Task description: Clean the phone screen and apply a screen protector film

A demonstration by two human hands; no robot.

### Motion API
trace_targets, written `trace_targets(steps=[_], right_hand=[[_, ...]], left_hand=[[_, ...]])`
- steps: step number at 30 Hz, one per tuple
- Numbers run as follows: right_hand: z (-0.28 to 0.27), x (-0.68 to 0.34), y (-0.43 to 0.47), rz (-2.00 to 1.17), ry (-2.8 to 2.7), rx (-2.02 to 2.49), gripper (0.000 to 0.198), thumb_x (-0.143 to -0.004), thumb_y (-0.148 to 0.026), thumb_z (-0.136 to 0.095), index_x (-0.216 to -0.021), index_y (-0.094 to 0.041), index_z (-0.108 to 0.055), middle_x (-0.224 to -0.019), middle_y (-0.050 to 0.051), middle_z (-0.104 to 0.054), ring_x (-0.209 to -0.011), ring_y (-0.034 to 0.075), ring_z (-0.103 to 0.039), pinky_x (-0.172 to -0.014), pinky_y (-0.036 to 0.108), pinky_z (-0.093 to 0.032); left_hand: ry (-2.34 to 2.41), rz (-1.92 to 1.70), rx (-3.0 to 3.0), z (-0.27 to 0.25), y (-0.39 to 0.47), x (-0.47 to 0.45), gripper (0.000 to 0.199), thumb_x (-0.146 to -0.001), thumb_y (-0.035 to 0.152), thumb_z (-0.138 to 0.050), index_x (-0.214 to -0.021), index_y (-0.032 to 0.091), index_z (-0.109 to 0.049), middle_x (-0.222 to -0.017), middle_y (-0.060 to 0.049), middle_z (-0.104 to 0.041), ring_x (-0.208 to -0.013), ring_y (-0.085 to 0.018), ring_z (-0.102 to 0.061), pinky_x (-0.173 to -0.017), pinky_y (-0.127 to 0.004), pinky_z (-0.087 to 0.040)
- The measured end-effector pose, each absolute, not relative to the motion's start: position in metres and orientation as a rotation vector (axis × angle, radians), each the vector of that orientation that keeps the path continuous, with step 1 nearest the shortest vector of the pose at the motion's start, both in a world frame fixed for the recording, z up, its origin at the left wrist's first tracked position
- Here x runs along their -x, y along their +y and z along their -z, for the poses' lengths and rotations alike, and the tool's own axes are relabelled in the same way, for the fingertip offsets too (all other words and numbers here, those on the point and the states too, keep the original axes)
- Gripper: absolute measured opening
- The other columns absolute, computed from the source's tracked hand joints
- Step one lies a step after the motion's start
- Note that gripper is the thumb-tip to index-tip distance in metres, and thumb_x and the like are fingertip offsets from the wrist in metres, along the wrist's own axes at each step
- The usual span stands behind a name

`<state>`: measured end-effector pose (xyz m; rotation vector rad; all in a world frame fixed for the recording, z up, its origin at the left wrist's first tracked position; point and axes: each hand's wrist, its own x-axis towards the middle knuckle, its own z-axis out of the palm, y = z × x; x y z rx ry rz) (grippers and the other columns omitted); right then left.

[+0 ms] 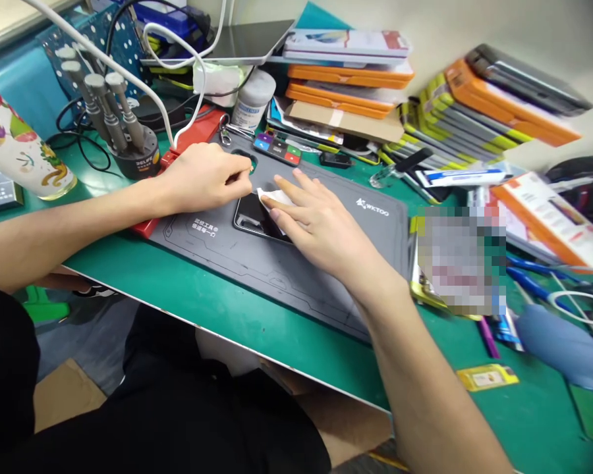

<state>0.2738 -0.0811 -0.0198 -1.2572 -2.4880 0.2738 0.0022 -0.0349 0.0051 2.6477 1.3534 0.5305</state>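
Note:
A phone (257, 220) with a dark, glossy screen lies flat on a grey work mat (277, 276). My right hand (321, 220) rests over the phone, fingers stretched out, pressing a white tissue (277, 196) against the screen. Much of the phone's right part is hidden beneath that hand. My left hand (207, 176) is closed, its fingers curled by the phone's upper left corner. Whatever the left fingertips may hold is hidden. Behind the fingertips, green shows through a dark-rimmed oval opening (247, 158) in the mat.
Left of the mat stand a screwdriver holder (138, 158) and a printed cup (24, 148). A white paste jar (254, 99) is behind. Orange boxes (346, 76) are stacked at the back. Toward the right are a grey-blue blower (563, 342) and a yellow packet (487, 377).

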Motion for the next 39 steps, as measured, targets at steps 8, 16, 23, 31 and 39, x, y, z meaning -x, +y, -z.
trace_targets(steps=[8,16,23,31,39], right_hand=[[0.024,-0.329,-0.075,-0.274,-2.36,1.234,0.038,-0.113,-0.043,-0.057,-0.131,-0.031,-0.088,-0.152,0.008,-0.078,-0.154,0.036,-0.062,-0.13,0.064,-0.047],[0.018,-0.349,-0.066,-0.422,-2.157,1.275,0.024,-0.1,-0.046,-0.073,-0.098,-0.03,-0.09,-0.11,0.007,-0.089,-0.108,0.033,-0.082,-0.106,0.055,-0.063],[0.01,-0.348,-0.07,-0.567,-2.091,1.304,0.032,-0.1,-0.055,-0.071,-0.096,-0.03,-0.09,-0.106,0.007,-0.087,-0.101,0.031,-0.08,-0.096,0.048,-0.064],[-0.001,-0.329,-0.085,-0.383,-2.385,1.195,0.046,-0.111,-0.058,-0.057,-0.096,-0.034,-0.093,-0.109,0.009,-0.082,-0.107,0.03,-0.074,-0.101,0.051,-0.059],[-0.006,-0.307,-0.099,-0.373,-2.535,1.002,0.04,-0.114,-0.049,-0.055,-0.117,-0.035,-0.093,-0.117,0.01,-0.081,-0.112,0.03,-0.07,-0.102,0.05,-0.057]], left_hand=[[1.342,-0.425,-2.59,-0.011,-0.03,0.002,0.033,-0.102,0.036,-0.048,-0.113,0.023,-0.076,-0.098,-0.005,-0.079,-0.095,-0.023,-0.073,-0.086,-0.033,-0.049],[1.133,-0.179,-2.648,-0.016,-0.03,0.008,0.068,-0.101,0.064,-0.06,-0.156,0.025,-0.062,-0.144,-0.008,-0.07,-0.121,-0.026,-0.071,-0.102,-0.033,-0.053],[1.08,0.012,-2.7,-0.017,-0.031,0.009,0.091,-0.09,0.083,-0.07,-0.165,0.032,-0.057,-0.164,-0.01,-0.052,-0.137,-0.035,-0.064,-0.111,-0.042,-0.055],[1.069,-0.034,-2.669,-0.014,-0.03,0.01,0.084,-0.093,0.082,-0.069,-0.161,0.032,-0.061,-0.161,-0.008,-0.056,-0.138,-0.032,-0.064,-0.112,-0.038,-0.053],[1.044,-0.047,-2.679,-0.013,-0.029,0.012,0.085,-0.092,0.08,-0.071,-0.161,0.031,-0.061,-0.162,-0.01,-0.056,-0.14,-0.033,-0.064,-0.111,-0.038,-0.053]])
